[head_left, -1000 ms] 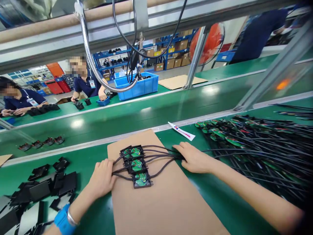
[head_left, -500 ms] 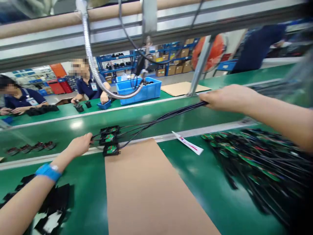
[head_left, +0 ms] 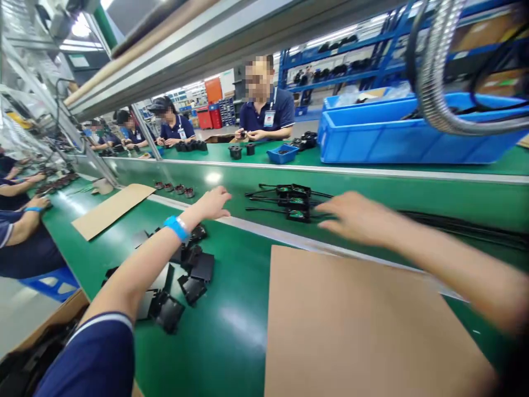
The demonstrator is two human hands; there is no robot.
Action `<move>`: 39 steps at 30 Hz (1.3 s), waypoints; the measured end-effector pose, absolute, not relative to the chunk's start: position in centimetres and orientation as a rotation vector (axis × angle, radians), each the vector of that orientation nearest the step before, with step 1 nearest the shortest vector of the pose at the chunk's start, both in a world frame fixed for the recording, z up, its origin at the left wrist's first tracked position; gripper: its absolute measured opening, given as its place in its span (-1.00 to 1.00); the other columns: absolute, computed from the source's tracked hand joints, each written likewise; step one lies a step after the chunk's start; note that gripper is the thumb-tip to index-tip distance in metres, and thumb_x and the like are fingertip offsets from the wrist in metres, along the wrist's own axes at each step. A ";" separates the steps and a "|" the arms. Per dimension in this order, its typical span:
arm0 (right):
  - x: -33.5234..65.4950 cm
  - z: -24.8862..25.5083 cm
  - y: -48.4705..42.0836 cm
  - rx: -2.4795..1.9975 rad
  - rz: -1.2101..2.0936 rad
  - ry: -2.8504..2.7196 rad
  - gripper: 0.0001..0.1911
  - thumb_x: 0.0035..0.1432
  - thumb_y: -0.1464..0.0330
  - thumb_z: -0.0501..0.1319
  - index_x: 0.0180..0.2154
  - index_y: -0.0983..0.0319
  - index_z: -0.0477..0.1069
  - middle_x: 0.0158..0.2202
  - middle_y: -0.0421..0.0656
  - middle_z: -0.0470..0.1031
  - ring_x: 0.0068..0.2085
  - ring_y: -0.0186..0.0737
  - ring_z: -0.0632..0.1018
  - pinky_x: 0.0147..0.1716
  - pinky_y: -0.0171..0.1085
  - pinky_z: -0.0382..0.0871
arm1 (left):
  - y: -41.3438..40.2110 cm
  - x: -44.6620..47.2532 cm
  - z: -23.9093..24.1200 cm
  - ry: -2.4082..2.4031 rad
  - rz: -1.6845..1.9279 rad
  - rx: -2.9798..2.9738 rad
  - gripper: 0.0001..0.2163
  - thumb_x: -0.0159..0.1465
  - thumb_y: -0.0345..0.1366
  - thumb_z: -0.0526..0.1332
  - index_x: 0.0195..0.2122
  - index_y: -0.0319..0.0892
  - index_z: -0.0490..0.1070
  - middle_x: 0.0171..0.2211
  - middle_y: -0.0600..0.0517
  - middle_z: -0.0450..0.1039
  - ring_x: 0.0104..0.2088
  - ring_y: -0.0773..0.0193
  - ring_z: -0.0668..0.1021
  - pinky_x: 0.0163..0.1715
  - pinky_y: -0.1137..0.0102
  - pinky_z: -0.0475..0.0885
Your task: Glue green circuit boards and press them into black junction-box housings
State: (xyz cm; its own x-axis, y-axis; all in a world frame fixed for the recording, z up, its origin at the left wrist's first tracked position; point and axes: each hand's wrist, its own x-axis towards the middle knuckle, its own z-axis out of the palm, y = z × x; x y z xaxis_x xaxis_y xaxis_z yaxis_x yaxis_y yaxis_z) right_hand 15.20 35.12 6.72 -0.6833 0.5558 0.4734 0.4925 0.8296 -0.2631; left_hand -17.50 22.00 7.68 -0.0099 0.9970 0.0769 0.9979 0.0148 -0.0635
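Three black housings with green circuit boards [head_left: 294, 201] and their black cables [head_left: 454, 225] lie on the moving green belt [head_left: 372, 190] beyond the white strip. My left hand [head_left: 212, 203], with a blue wristband, hovers just left of them, fingers stretched out and holding nothing. To their right my right hand [head_left: 351, 218] is blurred by motion; its fingers look spread and empty, just clear of the cables. A bare brown cardboard sheet [head_left: 351, 325] lies in front of me.
Loose black plastic covers [head_left: 182, 281] lie left of the cardboard. A second cardboard sheet [head_left: 111, 209] is farther left, with small round parts [head_left: 173, 188] on the belt. Blue bins [head_left: 413, 135] and seated co-workers [head_left: 264, 110] line the far side. A metal hose [head_left: 438, 82] hangs top right.
Both hands have let go of the three boards and cables, which now lie on the belt. My head has turned left, so the cable pile is out of view.
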 end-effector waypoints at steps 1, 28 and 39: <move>12.0 5.4 32.0 -0.626 0.237 -2.568 -0.86 0.05 0.29 0.33 -0.38 0.22 0.61 -0.39 -0.08 0.56 -0.29 -0.19 0.49 -0.24 -0.22 0.33 | 18.6 -18.3 8.0 -2.175 -0.052 -2.138 -0.64 0.28 -0.23 0.26 0.06 -0.24 0.34 0.07 -0.15 0.33 0.05 0.06 0.44 0.06 0.12 0.37; 3.0 -2.6 22.5 -0.581 0.692 -2.163 -0.72 0.28 0.19 0.00 -0.05 0.16 0.24 -0.03 0.01 0.45 0.04 -0.09 0.48 0.01 -0.05 0.36 | -1.9 -7.7 -3.8 -2.152 -0.399 -2.299 -0.92 0.32 -0.34 0.10 -0.21 -0.15 0.35 -0.23 -0.06 0.38 -0.24 0.06 0.41 -0.25 0.16 0.28; 10.1 -0.7 20.9 -0.345 0.359 -2.674 -0.78 0.16 0.42 0.02 -0.39 0.17 0.42 -0.36 -0.06 0.48 -0.29 -0.10 0.48 -0.26 -0.09 0.39 | -1.9 -9.3 -0.7 -2.131 -0.770 -2.539 -0.58 0.15 -0.37 0.12 0.07 -0.08 0.31 0.11 -0.06 0.33 0.04 0.01 0.36 0.00 0.10 0.22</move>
State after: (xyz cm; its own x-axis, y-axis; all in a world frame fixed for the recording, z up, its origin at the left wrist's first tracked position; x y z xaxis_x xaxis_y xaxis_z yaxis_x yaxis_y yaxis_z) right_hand 10.13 20.89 -0.71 -0.8816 0.2925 0.3705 0.1846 0.9359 -0.2999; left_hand -9.30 -1.89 -0.68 0.1285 0.9770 0.1702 0.8600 -0.1952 0.4715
